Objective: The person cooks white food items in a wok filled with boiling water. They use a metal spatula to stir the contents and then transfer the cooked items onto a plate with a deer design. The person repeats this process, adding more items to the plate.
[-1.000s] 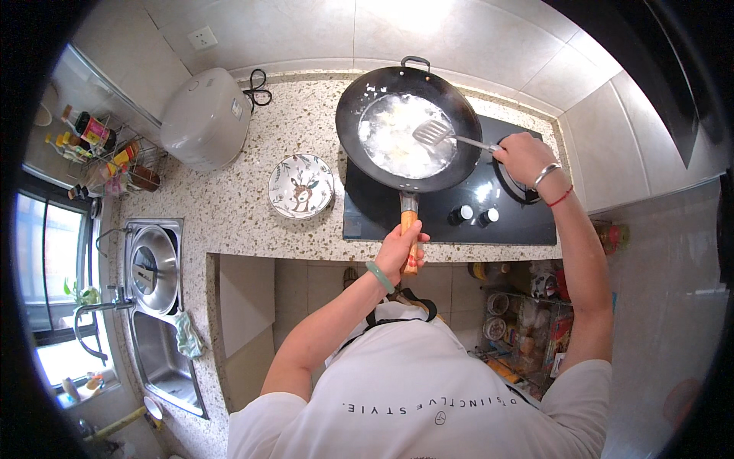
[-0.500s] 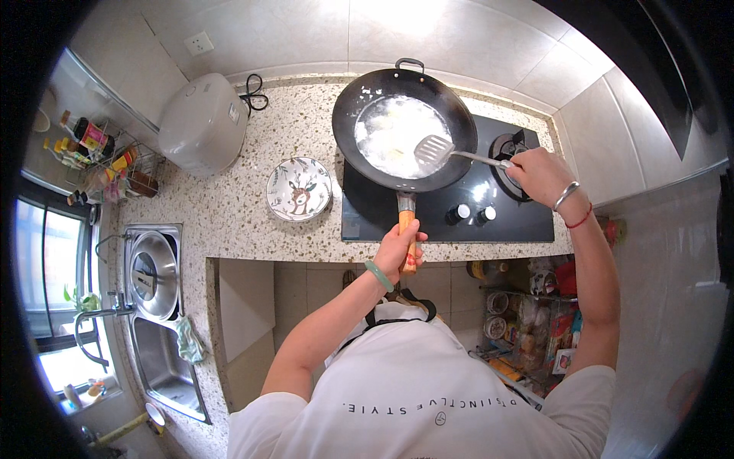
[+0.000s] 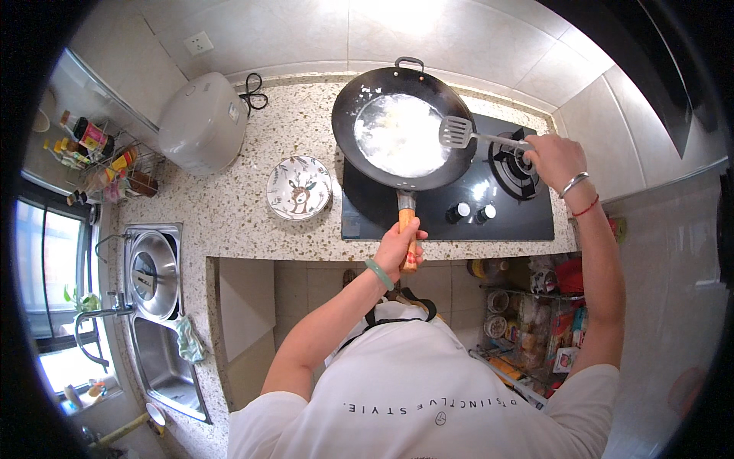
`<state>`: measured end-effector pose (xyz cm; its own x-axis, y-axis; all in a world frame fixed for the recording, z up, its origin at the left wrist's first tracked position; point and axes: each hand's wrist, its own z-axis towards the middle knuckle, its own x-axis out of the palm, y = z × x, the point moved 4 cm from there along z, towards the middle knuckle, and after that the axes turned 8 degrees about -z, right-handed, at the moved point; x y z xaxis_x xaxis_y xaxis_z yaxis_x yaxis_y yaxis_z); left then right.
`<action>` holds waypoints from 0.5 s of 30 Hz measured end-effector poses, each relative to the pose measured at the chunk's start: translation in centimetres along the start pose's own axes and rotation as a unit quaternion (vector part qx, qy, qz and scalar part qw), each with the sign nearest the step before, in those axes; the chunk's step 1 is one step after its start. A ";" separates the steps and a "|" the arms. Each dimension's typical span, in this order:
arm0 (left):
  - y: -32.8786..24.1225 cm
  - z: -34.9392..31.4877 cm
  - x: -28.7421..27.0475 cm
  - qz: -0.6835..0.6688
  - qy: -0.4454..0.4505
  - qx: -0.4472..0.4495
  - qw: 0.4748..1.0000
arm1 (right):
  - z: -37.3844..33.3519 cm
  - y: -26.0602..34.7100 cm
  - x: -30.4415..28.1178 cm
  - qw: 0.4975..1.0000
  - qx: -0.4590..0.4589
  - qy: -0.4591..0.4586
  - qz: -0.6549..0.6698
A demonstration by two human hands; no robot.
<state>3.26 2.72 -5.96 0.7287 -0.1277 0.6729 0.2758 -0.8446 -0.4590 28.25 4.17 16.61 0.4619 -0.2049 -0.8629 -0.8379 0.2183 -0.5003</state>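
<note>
Frying step in hand: left hand (image 3: 395, 246) clamped on the handle of the wok (image 3: 403, 127) on the hob (image 3: 459, 203), right hand (image 3: 554, 158) closed around the spatula (image 3: 461, 132) at the wok's right rim beside pale, apparently egg-like food (image 3: 400, 134); next, blade must slide under it.

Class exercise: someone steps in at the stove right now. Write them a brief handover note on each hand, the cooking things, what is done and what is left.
Left hand: closed grip on the wooden handle of the round black wok, which sits on the black glass gas hob.
Right hand: holds the slotted metal spatula, blade over the wok's right rim.
Done: pale white food is spread in the wok.
Left: stirring; the patterned round plate on the speckled counter holds no food.
</note>
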 end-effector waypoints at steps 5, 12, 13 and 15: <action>-0.1 -0.1 0.2 0.002 0.000 -0.002 1.000 | 1.8 -1.3 0.8 0.999 -0.002 -0.006 -0.036; 0.0 -0.1 0.2 -0.002 -0.001 -0.003 1.000 | 1.6 -0.8 0.7 0.998 -0.010 0.053 -0.018; 0.0 0.0 0.1 -0.004 -0.001 -0.003 1.000 | 1.6 -0.6 0.9 0.998 -0.013 0.067 -0.010; 0.1 0.1 0.0 -0.006 0.000 -0.002 1.000 | 1.4 -0.3 1.3 0.995 -0.020 0.096 0.006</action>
<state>3.38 2.71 -6.08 0.7257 -0.1178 0.6778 0.2812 -0.8484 -0.4485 29.55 5.18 15.57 0.3905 -0.3811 -0.8380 -0.8561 0.1843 -0.4828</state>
